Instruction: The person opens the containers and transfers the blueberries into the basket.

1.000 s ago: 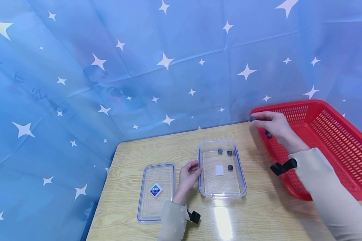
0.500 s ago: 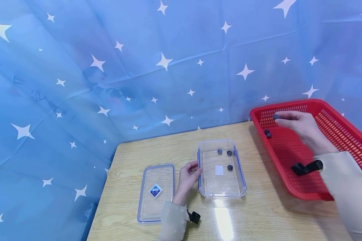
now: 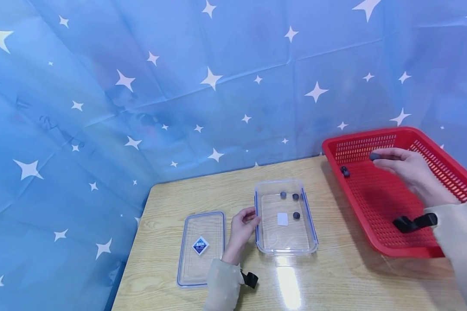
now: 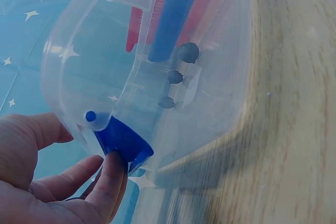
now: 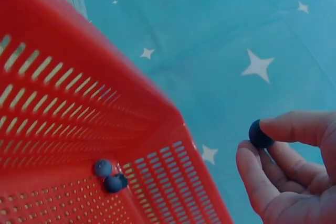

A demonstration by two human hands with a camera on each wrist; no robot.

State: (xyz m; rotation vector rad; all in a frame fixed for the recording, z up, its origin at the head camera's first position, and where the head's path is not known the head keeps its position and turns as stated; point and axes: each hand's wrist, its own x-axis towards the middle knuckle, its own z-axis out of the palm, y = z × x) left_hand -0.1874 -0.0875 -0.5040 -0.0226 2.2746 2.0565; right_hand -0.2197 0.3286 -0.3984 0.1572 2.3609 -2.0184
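Note:
A blueberry (image 5: 259, 135) is pinched between thumb and fingertips of my right hand (image 3: 411, 170), held above the red basket (image 3: 367, 222). In the basket's far left corner lie several more blueberries (image 5: 103, 168). My left hand (image 3: 243, 226) grips the left side of a clear plastic container (image 3: 272, 247), its fingers on the blue latch (image 4: 123, 142) and its thumb at the rim. Inside the container, several blueberries (image 3: 296, 215) sit near a white square (image 3: 282, 219) on the bottom.
The container's lid (image 3: 199, 270), with a blue diamond label, lies on the wooden table (image 3: 161, 229) left of the left hand. Behind the table hangs a blue star-patterned cloth (image 3: 233, 99).
My right hand has moved right with its blueberry, from above the basket's left rim to over the basket's inside. The left hand stays on the container.

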